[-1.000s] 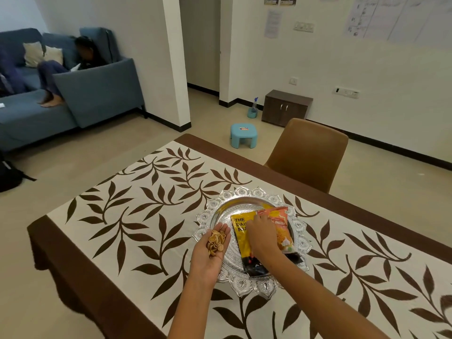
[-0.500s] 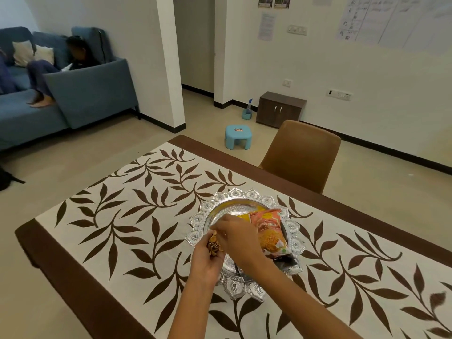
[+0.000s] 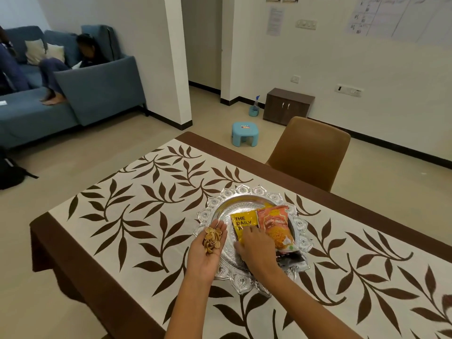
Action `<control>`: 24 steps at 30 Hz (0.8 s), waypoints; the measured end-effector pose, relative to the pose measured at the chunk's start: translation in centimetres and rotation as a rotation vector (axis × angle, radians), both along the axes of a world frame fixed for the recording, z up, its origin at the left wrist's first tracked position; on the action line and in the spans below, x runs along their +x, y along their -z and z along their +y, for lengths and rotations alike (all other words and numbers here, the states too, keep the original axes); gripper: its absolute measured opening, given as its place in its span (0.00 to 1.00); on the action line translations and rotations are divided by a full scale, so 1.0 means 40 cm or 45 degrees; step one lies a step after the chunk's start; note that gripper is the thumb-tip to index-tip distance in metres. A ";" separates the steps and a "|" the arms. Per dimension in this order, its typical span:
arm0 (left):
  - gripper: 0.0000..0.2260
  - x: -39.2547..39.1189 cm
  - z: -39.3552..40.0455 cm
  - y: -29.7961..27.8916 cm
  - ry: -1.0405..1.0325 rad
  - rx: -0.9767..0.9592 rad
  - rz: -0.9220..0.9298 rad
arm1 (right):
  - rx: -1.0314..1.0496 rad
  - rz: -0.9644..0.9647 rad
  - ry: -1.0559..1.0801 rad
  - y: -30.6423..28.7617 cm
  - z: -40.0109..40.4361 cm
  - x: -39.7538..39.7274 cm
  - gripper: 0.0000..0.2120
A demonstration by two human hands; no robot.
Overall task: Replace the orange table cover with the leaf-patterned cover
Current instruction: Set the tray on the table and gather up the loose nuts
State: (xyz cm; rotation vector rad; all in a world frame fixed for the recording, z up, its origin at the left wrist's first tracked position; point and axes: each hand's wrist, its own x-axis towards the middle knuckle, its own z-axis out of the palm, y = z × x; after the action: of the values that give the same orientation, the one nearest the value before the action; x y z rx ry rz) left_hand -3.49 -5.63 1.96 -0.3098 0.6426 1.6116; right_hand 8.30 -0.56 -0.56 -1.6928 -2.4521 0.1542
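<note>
right hand (image 3: 256, 248) moved onto yellow packet (image 3: 242, 222)

Silver tray (image 3: 247, 201) holds snack packets (image 3: 275, 225); brown chair (image 3: 310, 152) beyond.

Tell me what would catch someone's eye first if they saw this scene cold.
The bold brown leaf-patterned cover spread over the table dominates. On it, near the person, sits an ornate silver tray holding a yellow snack packet and an orange snack packet. The left hand cups a pile of small golden chips beside the tray, while the right hand rests on the packets.

Two packets (image 3: 263, 227) lie side by side in the tray (image 3: 247, 200) (on the cover (image 3: 137, 204)), chair (image 3: 309, 152) behind.
</note>
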 end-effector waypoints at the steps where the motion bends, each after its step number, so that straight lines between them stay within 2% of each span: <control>1: 0.14 -0.002 -0.002 0.000 0.000 -0.002 0.002 | 0.026 0.037 0.008 -0.003 0.000 0.000 0.15; 5: 0.14 -0.007 -0.007 -0.004 0.009 -0.004 0.008 | -0.037 0.184 0.000 -0.014 0.023 0.017 0.14; 11: 0.14 -0.003 -0.011 -0.012 0.013 -0.012 0.029 | 0.005 0.100 -0.059 -0.024 0.039 0.032 0.18; 15: 0.13 -0.004 -0.020 -0.017 0.029 -0.012 0.045 | 0.170 0.064 -0.094 -0.026 0.031 0.022 0.19; 18: 0.13 -0.009 -0.025 -0.020 0.026 0.001 0.045 | 0.193 -0.135 -0.270 -0.021 0.033 0.004 0.19; 21: 0.13 -0.013 -0.027 -0.019 0.018 0.006 0.039 | 0.031 -0.283 -0.309 -0.016 0.043 -0.017 0.18; 24: 0.13 -0.011 -0.025 -0.023 0.029 0.009 0.050 | -0.050 -0.319 -0.309 -0.012 0.052 -0.020 0.25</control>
State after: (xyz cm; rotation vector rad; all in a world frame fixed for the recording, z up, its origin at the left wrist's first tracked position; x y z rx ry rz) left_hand -3.94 -6.61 2.89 -0.2651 0.6682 1.6011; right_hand 7.48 1.54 -0.10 -1.5038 -2.8526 0.0183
